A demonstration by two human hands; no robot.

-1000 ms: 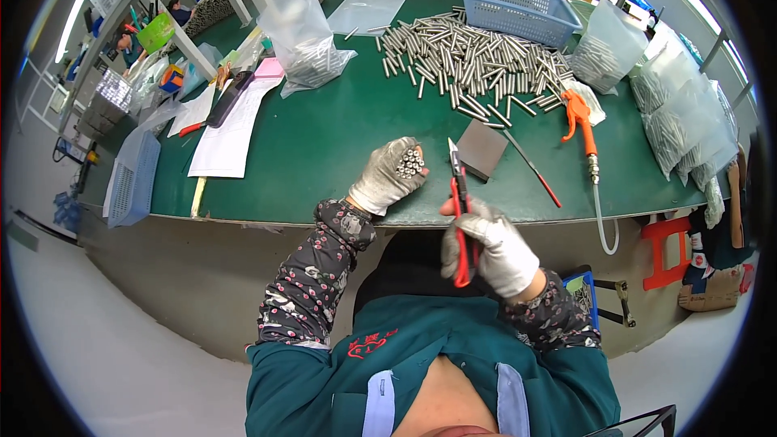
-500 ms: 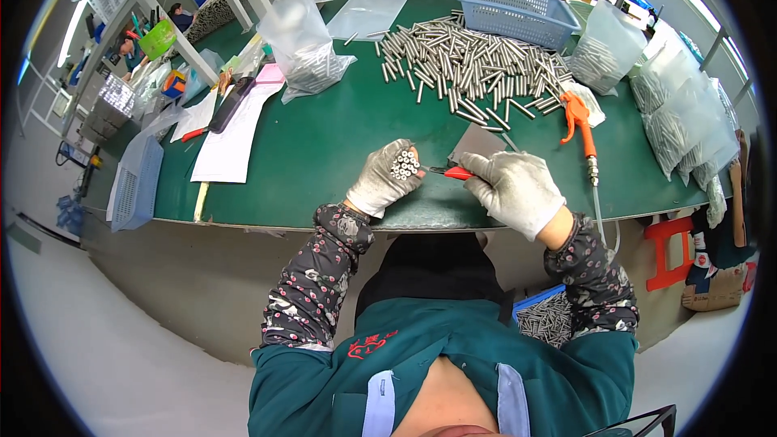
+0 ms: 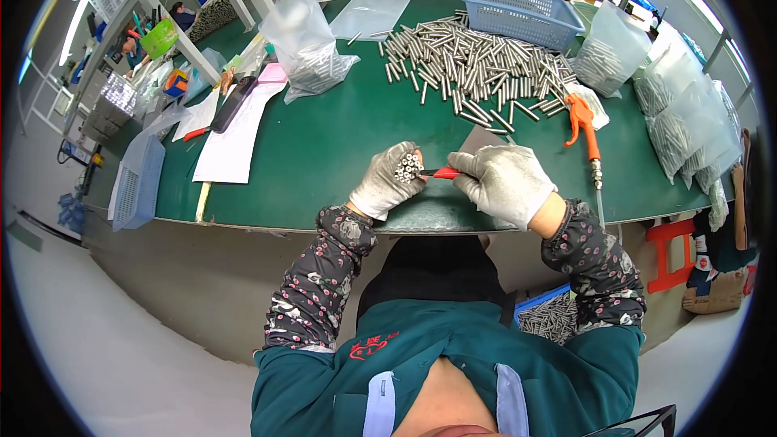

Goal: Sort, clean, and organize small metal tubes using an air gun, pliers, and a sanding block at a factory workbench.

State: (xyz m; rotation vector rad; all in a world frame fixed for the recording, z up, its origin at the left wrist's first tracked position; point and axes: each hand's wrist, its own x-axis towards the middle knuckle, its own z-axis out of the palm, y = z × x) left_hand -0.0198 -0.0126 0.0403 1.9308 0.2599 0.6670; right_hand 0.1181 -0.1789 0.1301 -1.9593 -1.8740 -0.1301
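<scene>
My left hand [image 3: 387, 180], in a pale work glove with bare fingertips, is closed around a bundle of metal pins [image 3: 409, 167]; their round ends face up toward me. In my gloved right hand [image 3: 506, 186] is a slim tool with a red handle [image 3: 446, 172]. Its thin dark tip reaches to the right side of the bundle, and I cannot make out its exact kind. A flat grey-brown piece [image 3: 479, 139] shows just beyond my right hand, partly hidden by it. Farther back on the green table [image 3: 324, 146] lies a large heap of loose metal pins [image 3: 477, 65].
A blue basket [image 3: 518, 16] stands behind the heap. An orange air gun [image 3: 581, 121] with a hose lies at the right, near bags of pins [image 3: 676, 113]. Another bag [image 3: 312, 57], papers [image 3: 231, 142] and a dark long-handled object [image 3: 233, 103] are at left. A blue bin of pins [image 3: 549, 316] stands below.
My right hand has moved slightly left with the red-handled tool, bringing its tip up to the pin bundle. My left hand has barely shifted and still holds the pins.
</scene>
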